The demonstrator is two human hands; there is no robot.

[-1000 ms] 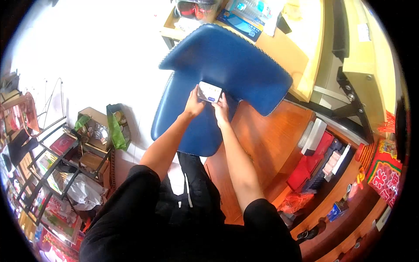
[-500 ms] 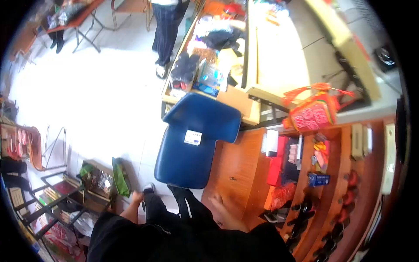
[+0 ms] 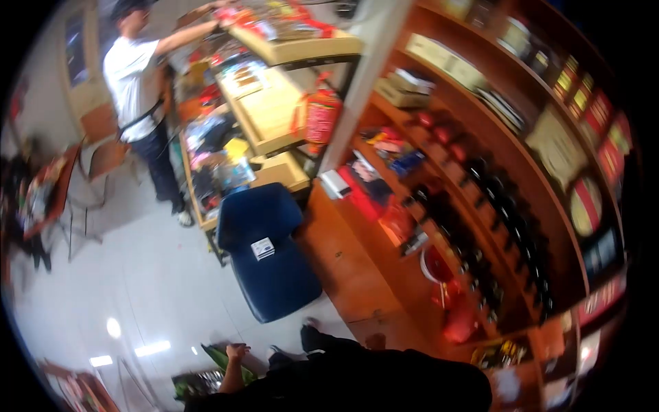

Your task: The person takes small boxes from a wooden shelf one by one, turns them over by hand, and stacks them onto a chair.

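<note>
View swings toward the shelves (image 3: 473, 117); white box (image 3: 263, 248) stays on the blue chair (image 3: 281, 288)

Since 0.5 s ago, my feed has turned so that the chair sits further left and more shelving fills the right side. The box lies flat on the seat, close to the backrest, which stands between it and the pale wooden table (image 3: 274, 117). A brown cabinet (image 3: 336, 254) closes off the chair's right side. Beyond the chair, 1 person in a white shirt (image 3: 139, 82) reaches over the goods on the table. A red hanging bag (image 3: 322, 117) is at the table's near end, and a row of dark, shiny objects (image 3: 498, 199) runs along the shelving.

I see the left hand (image 3: 237, 351) well apart from the box, beside a green bag (image 3: 216, 356), its fingers loosely apart. The right hand (image 3: 375, 341) is a dim blur by the body; I cannot tell its grip.

From here the box looks nearly square, so I cannot pick out its long axis; its upper edge slants up to the right. Dark print marks its top, too small for me to read. Pale markings on the red bag blur too.
</note>
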